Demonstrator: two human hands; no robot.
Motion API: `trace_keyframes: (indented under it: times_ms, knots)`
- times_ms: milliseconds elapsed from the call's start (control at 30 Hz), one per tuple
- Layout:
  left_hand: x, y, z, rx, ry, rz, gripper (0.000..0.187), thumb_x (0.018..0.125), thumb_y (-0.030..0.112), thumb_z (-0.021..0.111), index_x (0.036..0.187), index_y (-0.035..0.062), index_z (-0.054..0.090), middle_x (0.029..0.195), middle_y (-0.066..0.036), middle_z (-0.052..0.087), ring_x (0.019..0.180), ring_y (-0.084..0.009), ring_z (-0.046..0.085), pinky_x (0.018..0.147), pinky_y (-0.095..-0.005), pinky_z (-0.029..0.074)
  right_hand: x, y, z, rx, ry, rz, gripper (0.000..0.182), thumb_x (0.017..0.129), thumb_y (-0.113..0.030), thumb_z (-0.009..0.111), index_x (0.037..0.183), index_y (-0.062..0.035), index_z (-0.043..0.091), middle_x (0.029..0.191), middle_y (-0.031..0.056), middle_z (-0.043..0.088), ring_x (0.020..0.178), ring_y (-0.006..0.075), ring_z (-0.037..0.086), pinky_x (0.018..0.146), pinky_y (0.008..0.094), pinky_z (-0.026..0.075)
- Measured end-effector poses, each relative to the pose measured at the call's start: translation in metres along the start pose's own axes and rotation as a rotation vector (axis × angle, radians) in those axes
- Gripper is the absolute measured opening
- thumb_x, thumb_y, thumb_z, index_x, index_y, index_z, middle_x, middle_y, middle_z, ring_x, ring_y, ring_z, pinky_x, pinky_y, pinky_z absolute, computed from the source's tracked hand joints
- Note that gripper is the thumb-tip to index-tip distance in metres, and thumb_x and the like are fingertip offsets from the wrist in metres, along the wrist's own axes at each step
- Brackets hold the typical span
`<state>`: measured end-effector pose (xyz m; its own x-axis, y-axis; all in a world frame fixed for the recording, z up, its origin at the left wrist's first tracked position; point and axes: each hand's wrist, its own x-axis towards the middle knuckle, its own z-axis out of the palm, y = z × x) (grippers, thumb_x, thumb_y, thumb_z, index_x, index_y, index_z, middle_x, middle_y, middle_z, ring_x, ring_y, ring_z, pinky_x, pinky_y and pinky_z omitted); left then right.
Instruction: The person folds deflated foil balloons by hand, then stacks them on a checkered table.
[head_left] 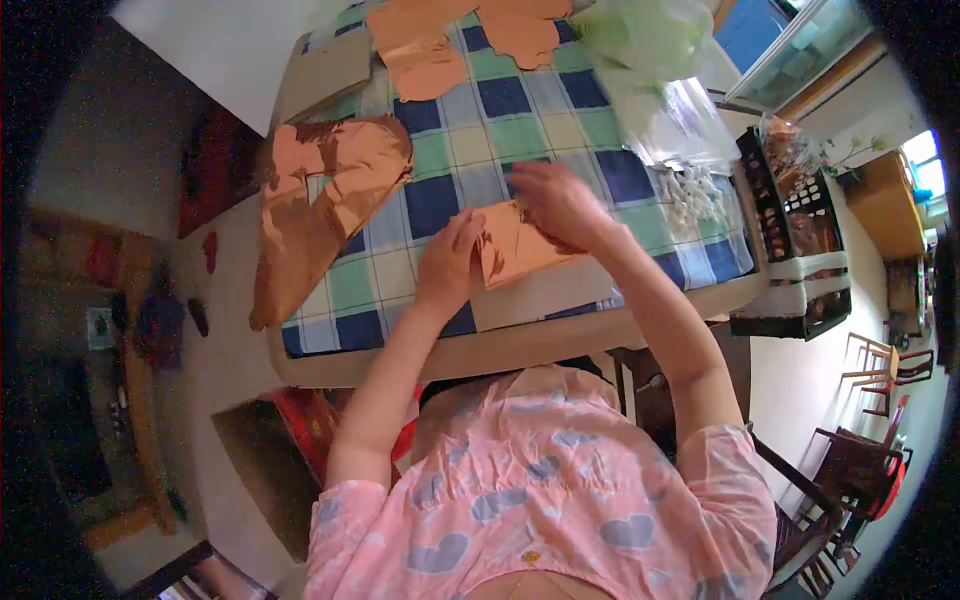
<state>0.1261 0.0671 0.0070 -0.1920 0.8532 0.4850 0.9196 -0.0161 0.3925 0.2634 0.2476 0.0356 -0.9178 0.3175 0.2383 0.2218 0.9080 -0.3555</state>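
A folded copper-coloured foil sheet [522, 250] lies at the near edge of the checked cloth, over a pale flat board [545, 300]. My left hand [452, 258] touches the sheet's left edge, its fingers close together; whether it pinches the sheet is hard to tell. Over the sheet's upper right corner is my right hand [562, 205], its fingers blurred by motion. A larger crumpled copper foil piece [335, 190] spreads to the left. More copper foil pieces [425, 65] lie at the far side of the cloth.
A cardboard piece [325, 78] rests at the far left of the checked cloth [440, 150]. Clear plastic bags [672, 120] and a pile of small white items [695, 198] are on the right. A black crate [800, 235] stands beyond the right edge, with chairs [875, 370] further off.
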Motion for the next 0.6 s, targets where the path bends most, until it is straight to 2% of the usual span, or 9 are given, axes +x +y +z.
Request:
trace_keyframes:
  times_ms: [33,167,267,367,467,600]
  knots:
    - [-0.001,-0.001,0.003,0.01,0.035,0.014,0.045,0.077,0.003,0.059,0.119,0.0052,0.044,0.124,-0.016,0.051,0.098,-0.0346,0.055,0.084,-0.0415,0.046,0.005,-0.002,0.009,-0.145,-0.035,-0.143,0.034,0.086,-0.019,0.055,0.118,-0.008,0.055,0.129,0.0118,0.051,0.119,0.0298,0.048,0.097,0.0452,0.039]
    - [-0.002,-0.004,0.006,0.02,0.048,0.009,0.047,0.079,0.002,0.054,0.124,0.0054,0.04,0.132,-0.02,0.045,0.099,-0.036,0.055,0.084,-0.0424,0.046,-0.016,-0.018,0.015,-0.164,-0.043,-0.098,0.042,0.09,-0.028,0.051,0.128,-0.0119,0.048,0.137,0.0112,0.044,0.128,0.0294,0.038,0.103,0.0499,0.031]
    - [-0.004,-0.005,0.008,0.016,0.021,-0.026,0.048,0.08,0.002,0.051,0.126,0.0062,0.039,0.133,-0.019,0.044,0.1,-0.0351,0.055,0.084,-0.0424,0.046,-0.03,-0.018,0.019,-0.203,-0.021,-0.096,0.044,0.092,-0.033,0.047,0.133,-0.0168,0.045,0.14,0.0101,0.041,0.132,0.028,0.034,0.107,0.0514,0.025]
    - [0.001,0.002,-0.003,-0.003,0.079,-0.035,0.039,0.08,0.002,0.05,0.119,0.0051,0.047,0.128,-0.017,0.05,0.098,-0.0339,0.056,0.084,-0.0417,0.046,-0.032,-0.019,0.021,-0.209,-0.004,-0.09,0.045,0.092,-0.033,0.048,0.134,-0.0173,0.044,0.14,0.0094,0.041,0.132,0.0278,0.034,0.107,0.0516,0.025]
    - [-0.007,-0.01,0.004,0.108,-0.007,0.07,0.031,0.077,0.002,0.054,0.108,0.0039,0.056,0.116,-0.013,0.058,0.096,-0.0332,0.056,0.084,-0.041,0.046,-0.032,-0.019,0.019,-0.169,0.0,-0.065,0.045,0.091,-0.033,0.049,0.133,-0.0175,0.045,0.14,0.0084,0.041,0.132,0.0276,0.034,0.108,0.0512,0.024]
    - [-0.016,0.003,-0.007,-0.083,0.074,-0.086,0.022,0.076,-0.001,0.057,0.097,0.0024,0.061,0.102,-0.011,0.062,0.095,-0.0313,0.056,0.082,-0.04,0.046,-0.032,-0.021,0.017,-0.138,-0.007,-0.051,0.046,0.09,-0.033,0.05,0.134,-0.0177,0.044,0.141,0.0084,0.04,0.133,0.028,0.032,0.108,0.0514,0.022]
